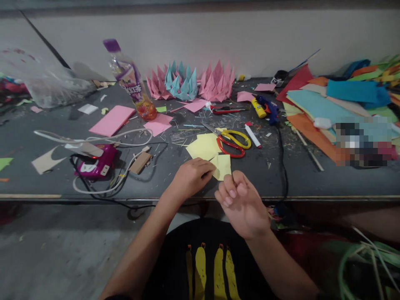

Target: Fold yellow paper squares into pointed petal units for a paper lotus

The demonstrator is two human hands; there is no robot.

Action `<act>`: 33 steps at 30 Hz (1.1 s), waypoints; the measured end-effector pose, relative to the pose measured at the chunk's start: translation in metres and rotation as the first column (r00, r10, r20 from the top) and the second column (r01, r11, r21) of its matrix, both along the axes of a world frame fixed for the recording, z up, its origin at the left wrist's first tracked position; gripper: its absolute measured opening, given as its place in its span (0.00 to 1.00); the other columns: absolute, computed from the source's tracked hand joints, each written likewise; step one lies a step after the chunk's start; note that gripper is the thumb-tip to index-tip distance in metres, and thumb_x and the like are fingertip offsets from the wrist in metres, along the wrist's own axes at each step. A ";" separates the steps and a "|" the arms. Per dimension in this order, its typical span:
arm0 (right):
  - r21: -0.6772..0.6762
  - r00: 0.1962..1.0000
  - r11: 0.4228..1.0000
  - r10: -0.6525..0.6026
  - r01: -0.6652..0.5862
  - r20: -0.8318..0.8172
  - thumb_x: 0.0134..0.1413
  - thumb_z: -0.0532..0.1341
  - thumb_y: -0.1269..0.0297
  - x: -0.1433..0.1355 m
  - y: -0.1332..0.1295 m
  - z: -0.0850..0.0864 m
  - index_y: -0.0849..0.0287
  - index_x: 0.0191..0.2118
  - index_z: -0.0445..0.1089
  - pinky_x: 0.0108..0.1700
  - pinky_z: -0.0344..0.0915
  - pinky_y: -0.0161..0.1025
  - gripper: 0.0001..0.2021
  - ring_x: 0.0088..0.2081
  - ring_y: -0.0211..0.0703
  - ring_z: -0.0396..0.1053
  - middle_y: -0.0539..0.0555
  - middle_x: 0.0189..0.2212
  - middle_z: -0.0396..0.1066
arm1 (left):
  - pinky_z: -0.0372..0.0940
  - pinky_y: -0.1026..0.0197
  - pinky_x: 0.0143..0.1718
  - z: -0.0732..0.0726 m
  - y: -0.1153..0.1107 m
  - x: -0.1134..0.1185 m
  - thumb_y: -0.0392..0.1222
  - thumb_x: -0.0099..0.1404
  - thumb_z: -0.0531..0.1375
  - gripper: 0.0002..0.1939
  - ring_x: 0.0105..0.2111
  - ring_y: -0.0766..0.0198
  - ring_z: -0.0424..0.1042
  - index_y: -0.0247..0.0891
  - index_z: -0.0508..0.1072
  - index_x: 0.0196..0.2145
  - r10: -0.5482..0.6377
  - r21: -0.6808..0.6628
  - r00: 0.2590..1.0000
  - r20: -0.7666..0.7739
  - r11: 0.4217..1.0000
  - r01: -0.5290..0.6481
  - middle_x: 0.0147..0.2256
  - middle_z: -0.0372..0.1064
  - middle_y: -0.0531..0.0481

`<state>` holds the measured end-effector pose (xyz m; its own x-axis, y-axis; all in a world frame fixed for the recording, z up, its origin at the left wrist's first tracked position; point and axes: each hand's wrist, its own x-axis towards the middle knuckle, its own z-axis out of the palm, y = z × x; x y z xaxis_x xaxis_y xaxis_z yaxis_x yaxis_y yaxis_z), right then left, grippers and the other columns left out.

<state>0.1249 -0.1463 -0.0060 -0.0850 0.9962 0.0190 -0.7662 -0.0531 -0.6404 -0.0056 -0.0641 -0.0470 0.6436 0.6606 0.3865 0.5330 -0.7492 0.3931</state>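
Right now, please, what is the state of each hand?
Left hand: closed, holding the small, pale yellow piece of paper by its left side.
Right hand: half-curled near the paper's lower right corner; whether it grips cannot be told.

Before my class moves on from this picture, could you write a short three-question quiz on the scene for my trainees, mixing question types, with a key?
1. True or false: both handles of the scissors are green.
2. What colour is the cap on the bottle? A) red B) purple C) green
3. Short answer: which of the person's hands is at the left edge of the small yellow paper?

Key:
1. False; the scissors have one red and one yellow handle.
2. B
3. The left hand.
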 end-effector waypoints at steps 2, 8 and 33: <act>-0.011 0.997 1.000 -0.028 0.029 0.071 0.43 0.67 0.60 0.005 0.008 -0.007 0.57 0.22 0.56 0.22 0.49 0.32 0.17 0.19 0.32 0.51 0.44 0.18 0.56 | 0.66 0.59 0.39 0.000 0.000 0.000 0.34 0.63 0.54 0.07 0.37 0.60 0.71 0.37 0.72 0.36 -0.006 -0.003 1.000 -0.009 1.000 0.006 0.35 0.74 0.49; -0.090 0.957 0.996 0.031 -0.005 0.287 0.33 0.72 0.56 0.025 0.038 -0.025 0.59 0.21 0.67 0.23 0.51 0.32 0.16 0.20 0.32 0.57 0.48 0.19 0.66 | 0.65 0.60 0.40 0.002 0.000 -0.001 0.31 0.62 0.54 0.08 0.37 0.61 0.71 0.38 0.72 0.35 -0.018 -0.036 0.999 -0.029 0.999 0.017 0.35 0.73 0.48; -0.186 0.912 0.976 0.177 -0.114 0.369 0.39 0.67 0.46 0.035 0.047 -0.035 0.57 0.30 0.77 0.29 0.56 0.35 0.18 0.27 0.36 0.63 0.54 0.29 0.74 | 0.68 0.64 0.38 0.004 -0.004 -0.002 0.32 0.64 0.55 0.07 0.36 0.65 0.73 0.33 0.70 0.40 -0.031 0.167 0.932 0.361 0.985 -0.032 0.35 0.73 0.45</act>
<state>0.1601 -0.0996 -0.0413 -0.1987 0.9596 -0.1991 -0.4409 -0.2690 -0.8563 -0.0079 -0.0683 -0.0430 0.4396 0.5666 0.6969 0.3790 -0.8205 0.4280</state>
